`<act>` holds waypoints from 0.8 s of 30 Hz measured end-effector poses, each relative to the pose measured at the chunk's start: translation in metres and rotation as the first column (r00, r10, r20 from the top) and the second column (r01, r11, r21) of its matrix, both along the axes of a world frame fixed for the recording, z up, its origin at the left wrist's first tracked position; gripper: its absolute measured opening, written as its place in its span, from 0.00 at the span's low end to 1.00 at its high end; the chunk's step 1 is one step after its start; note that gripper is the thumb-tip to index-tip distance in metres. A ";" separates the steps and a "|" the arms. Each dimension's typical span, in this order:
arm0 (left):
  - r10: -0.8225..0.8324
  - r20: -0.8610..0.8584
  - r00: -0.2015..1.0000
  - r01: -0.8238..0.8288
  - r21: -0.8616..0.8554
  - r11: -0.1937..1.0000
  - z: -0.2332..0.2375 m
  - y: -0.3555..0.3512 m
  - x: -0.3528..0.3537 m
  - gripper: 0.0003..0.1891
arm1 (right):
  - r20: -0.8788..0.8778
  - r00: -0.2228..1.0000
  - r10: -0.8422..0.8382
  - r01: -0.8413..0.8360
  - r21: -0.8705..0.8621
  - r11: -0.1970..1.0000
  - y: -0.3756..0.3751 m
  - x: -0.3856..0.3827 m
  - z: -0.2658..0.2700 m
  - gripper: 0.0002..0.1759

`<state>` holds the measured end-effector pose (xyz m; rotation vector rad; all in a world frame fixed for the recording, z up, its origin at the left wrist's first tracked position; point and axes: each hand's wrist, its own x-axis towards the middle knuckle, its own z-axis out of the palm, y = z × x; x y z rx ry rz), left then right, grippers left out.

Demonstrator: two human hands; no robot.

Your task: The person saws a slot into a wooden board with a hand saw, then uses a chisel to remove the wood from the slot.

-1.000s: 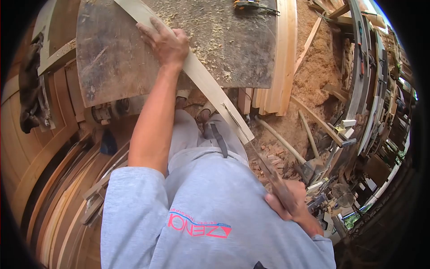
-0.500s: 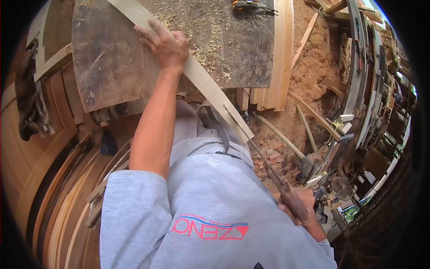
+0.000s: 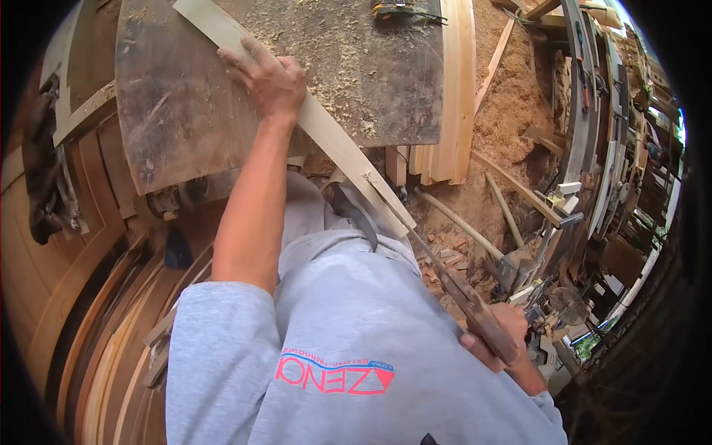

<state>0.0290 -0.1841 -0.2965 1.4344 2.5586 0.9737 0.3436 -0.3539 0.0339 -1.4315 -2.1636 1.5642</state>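
Observation:
A long pale wooden board [image 3: 345, 148] lies slantwise on the workbench, its near end sticking out past the edge toward my body. My left hand [image 3: 268, 78] grips the board on the bench, fingers over one edge. Close to the overhanging end, a rough, splintered slit [image 3: 382, 189] runs along the wood. My right hand [image 3: 504, 334] is closed round the handle end of a handsaw [image 3: 463, 293], low at my right side. The saw's narrow-looking blade reaches up to the board's end, seen nearly edge-on. Part of my right hand is hidden behind the saw.
Sawdust covers the dark workbench [image 3: 185, 133], where a black and orange tool [image 3: 393, 10] lies at the far edge. Planks [image 3: 456, 96] stand to its right. A long-handled hammer [image 3: 475, 230] leans over wood scraps and shavings. Curved timber pieces [image 3: 111, 348] are stacked left.
My right hand and the saw have shifted slightly down and to the right. My left hand keeps its place on the board, and the view has moved a little.

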 end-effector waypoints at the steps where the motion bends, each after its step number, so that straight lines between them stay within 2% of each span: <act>1: -0.004 0.001 1.000 0.004 0.003 1.000 -0.001 0.001 0.000 0.38 | 0.061 0.996 0.058 -0.061 0.053 0.997 0.005 -0.013 -0.023 0.12; 3: -0.009 -0.056 0.998 0.011 0.038 0.999 -0.005 0.002 -0.001 0.36 | 0.120 0.986 -0.117 0.132 -0.127 0.983 0.006 -0.048 -0.089 0.14; 5: -0.011 -0.051 0.999 0.013 0.056 0.998 -0.002 0.008 -0.004 0.36 | 0.048 0.974 -0.220 0.224 -0.129 0.966 -0.001 -0.057 -0.107 0.17; 6: -0.035 -0.040 0.999 0.037 0.053 0.998 -0.003 0.002 0.001 0.36 | 0.062 0.971 -0.230 0.237 -0.138 0.962 -0.006 -0.051 -0.098 0.17; 8: -0.052 -0.078 0.996 0.052 0.006 0.999 -0.008 -0.004 0.003 0.36 | 0.105 0.987 -0.125 0.139 -0.145 0.980 0.000 -0.039 -0.074 0.15; 10: -0.040 -0.133 0.990 0.034 -0.041 0.999 -0.010 0.005 -0.002 0.36 | 0.020 1.000 -0.003 0.004 -0.037 0.999 -0.005 -0.012 -0.025 0.13; 12: -0.037 -0.109 0.993 0.038 0.008 0.999 -0.009 0.005 -0.002 0.36 | -0.015 0.999 -0.034 0.033 -0.072 0.997 -0.012 0.007 0.022 0.12; 15: -0.039 -0.067 0.997 0.040 0.005 0.999 -0.002 0.003 0.000 0.36 | -0.018 0.999 -0.044 0.044 -0.011 0.999 0.000 -0.017 0.009 0.12; 17: -0.039 -0.046 0.998 0.039 0.004 0.999 0.000 0.001 0.000 0.36 | 0.143 0.985 -0.099 0.123 -0.164 0.979 0.012 -0.052 -0.057 0.14; 19: -0.022 -0.014 1.000 0.022 0.016 1.000 -0.001 0.005 0.000 0.36 | 0.109 0.982 -0.156 0.163 -0.061 0.985 0.003 -0.069 -0.103 0.17; 22: -0.053 -0.087 0.995 0.055 0.015 0.998 -0.007 0.002 0.002 0.36 | 0.122 0.988 -0.097 0.106 -0.075 0.991 0.007 -0.051 -0.069 0.13; 24: -0.026 -0.070 0.997 0.026 0.001 1.000 -0.007 0.005 0.000 0.36 | 0.030 0.999 0.032 -0.032 -0.022 0.999 0.003 -0.022 -0.012 0.11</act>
